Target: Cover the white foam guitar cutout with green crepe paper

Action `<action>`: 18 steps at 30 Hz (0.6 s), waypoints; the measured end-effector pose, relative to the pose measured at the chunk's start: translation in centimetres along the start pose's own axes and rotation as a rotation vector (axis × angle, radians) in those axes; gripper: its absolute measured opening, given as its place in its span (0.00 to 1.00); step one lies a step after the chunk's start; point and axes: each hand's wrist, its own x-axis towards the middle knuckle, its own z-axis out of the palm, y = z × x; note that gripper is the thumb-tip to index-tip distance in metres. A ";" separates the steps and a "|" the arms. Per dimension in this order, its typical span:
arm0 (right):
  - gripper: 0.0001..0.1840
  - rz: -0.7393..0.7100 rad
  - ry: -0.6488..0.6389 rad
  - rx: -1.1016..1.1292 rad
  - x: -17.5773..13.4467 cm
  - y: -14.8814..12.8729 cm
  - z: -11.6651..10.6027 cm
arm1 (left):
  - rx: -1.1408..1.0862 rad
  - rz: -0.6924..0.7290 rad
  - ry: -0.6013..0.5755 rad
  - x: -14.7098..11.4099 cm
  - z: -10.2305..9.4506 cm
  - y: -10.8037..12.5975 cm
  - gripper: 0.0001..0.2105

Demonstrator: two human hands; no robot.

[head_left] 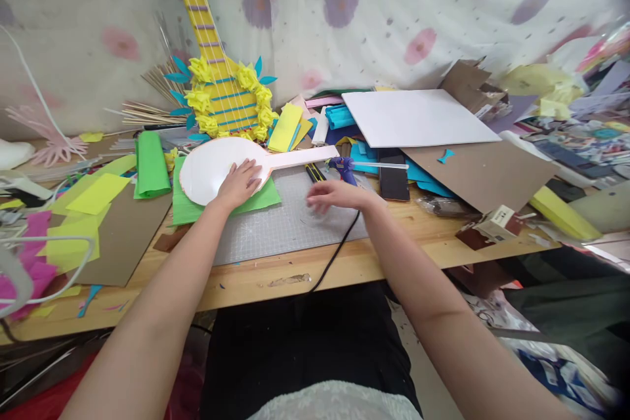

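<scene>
A white guitar-shaped board cutout (211, 161) lies on green crepe paper (266, 197), its neck pointing right. My left hand (239, 185) rests flat on its round body, fingers spread. My right hand (337, 195) hovers over the grey cutting mat (260, 236), fingers loosely bent and slightly blurred, with nothing visible in them. Just beyond it lies a blue glue gun (346, 170) with a long clear glue stick in its back. A black and yellow utility knife (315, 173) lies beside the glue gun, near the cutout's neck.
A yellow paper guitar (231, 95) with flowers leans at the back. A rolled green paper (152, 164) stands left of the cutout. To the right lie a black phone (394, 176), a white board (418, 118) and brown cardboard (485, 170). A black cord (337, 252) crosses the table's front edge.
</scene>
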 end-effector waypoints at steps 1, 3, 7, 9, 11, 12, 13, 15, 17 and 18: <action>0.17 0.090 -0.008 -0.086 -1.6 0.2 -1.4 | -0.021 0.000 0.040 0.0 0.0 0.1 0.22; 0.20 0.211 0.150 -0.279 -4.2 0.9 -3.8 | -0.057 -0.007 0.151 -0.3 0.0 0.3 0.21; 0.22 0.253 0.683 -0.550 -4.7 3.0 -5.9 | -0.110 -0.087 0.326 -1.9 -0.9 0.6 0.18; 0.23 0.160 0.760 -0.551 -2.9 3.9 -5.7 | -0.118 -0.145 0.374 -3.0 -1.5 0.2 0.18; 0.24 0.130 0.770 -0.536 -0.9 4.5 -4.9 | -0.110 -0.214 0.404 -4.0 -1.9 -0.3 0.18; 0.24 0.160 0.791 -0.518 0.0 4.7 -4.5 | -0.104 -0.246 0.403 -4.5 -1.9 -0.6 0.18; 0.24 0.206 0.820 -0.494 0.6 4.9 -4.0 | -0.098 -0.273 0.390 -4.8 -1.9 -0.8 0.18; 0.23 0.288 0.891 -0.441 1.3 5.1 -3.4 | -0.089 -0.305 0.338 -5.2 -1.5 -1.0 0.18; 0.21 0.307 0.967 -0.386 1.3 5.5 -3.1 | -0.082 -0.307 0.279 -5.2 -1.0 -0.9 0.18; 0.20 0.294 1.000 -0.341 1.1 5.8 -3.2 | -0.078 -0.301 0.257 -5.1 -0.8 -0.8 0.19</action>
